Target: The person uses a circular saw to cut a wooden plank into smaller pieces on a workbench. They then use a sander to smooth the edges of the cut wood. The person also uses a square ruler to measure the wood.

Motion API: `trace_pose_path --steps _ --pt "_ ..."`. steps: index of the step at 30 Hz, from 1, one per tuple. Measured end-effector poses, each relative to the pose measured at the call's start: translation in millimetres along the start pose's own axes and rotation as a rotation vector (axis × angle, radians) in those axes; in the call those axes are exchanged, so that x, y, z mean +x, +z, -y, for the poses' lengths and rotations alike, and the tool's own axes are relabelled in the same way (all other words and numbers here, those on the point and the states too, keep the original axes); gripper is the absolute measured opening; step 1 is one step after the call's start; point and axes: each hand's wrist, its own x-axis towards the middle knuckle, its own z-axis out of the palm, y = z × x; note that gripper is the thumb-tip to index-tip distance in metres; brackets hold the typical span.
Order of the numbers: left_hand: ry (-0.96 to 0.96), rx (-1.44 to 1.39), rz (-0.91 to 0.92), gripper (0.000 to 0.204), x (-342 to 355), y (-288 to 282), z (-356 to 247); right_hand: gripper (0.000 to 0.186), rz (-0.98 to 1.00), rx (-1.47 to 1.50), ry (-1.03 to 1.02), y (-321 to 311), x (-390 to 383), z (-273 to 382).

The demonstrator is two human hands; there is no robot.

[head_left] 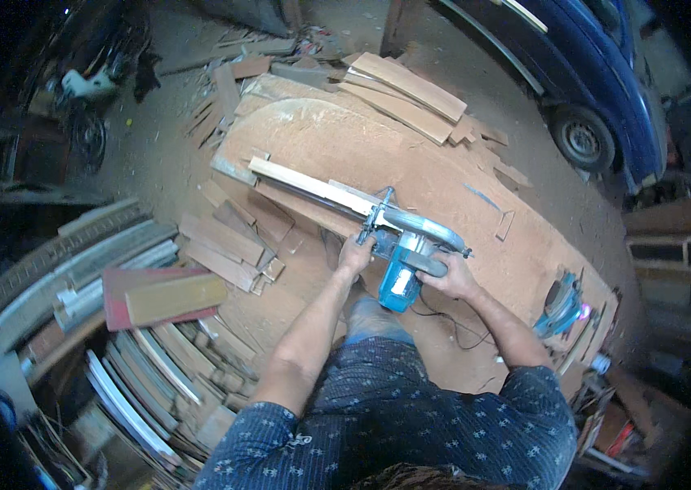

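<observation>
A blue circular saw (pixel 398 278) rests near the front edge of a dust-covered workbench (pixel 435 184). My right hand (pixel 453 276) is wrapped round its rear handle. At the saw's left end, my left hand (pixel 354 255) is closed on the metal base fitting, its fingertips partly hidden. A pale, narrow wooden strip (pixel 300 181) lies along the bench edge and runs up to the saw's base. The blade's contact with the strip is hidden by the saw's guard and base. A dark cord (pixel 451 320) hangs in loops below the saw.
Boards (pixel 402 90) are piled at the bench's far side. Another blue power tool (pixel 560 306) sits at the right end. Loose planks (pixel 227 249) and stacked lengths of timber (pixel 149 376) cover the floor to the left. A blue car (pixel 598 73) stands at the far right.
</observation>
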Motion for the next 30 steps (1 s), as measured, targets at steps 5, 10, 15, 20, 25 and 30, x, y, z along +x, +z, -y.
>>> trace_pose_path --steps 5,10,15,20,25,30 --pt "0.019 0.032 0.034 0.038 11.4 -11.0 4.0 0.036 0.016 -0.008 0.016 -2.3 3.3 20.2" --pt "0.012 -0.066 -0.011 0.036 16.8 -7.6 21.8 0.035 0.02 -0.039 -0.009 -5.7 3.8 25.3" --pt "0.059 -0.043 -0.036 0.034 18.3 -13.4 22.2 0.033 0.003 -0.006 -0.043 2.5 7.4 20.4" --pt "0.052 -0.026 -0.042 0.033 5.2 -11.8 10.4 0.032 0.021 0.014 -0.028 -1.9 2.8 20.4" --pt "0.065 -0.075 -0.02 0.031 12.0 -14.2 15.8 0.034 0.019 -0.026 -0.036 4.2 5.8 8.9" --pt "0.107 -0.061 -0.064 0.031 17.8 -16.7 21.7 0.037 0.019 -0.029 -0.036 13.5 11.0 3.0"
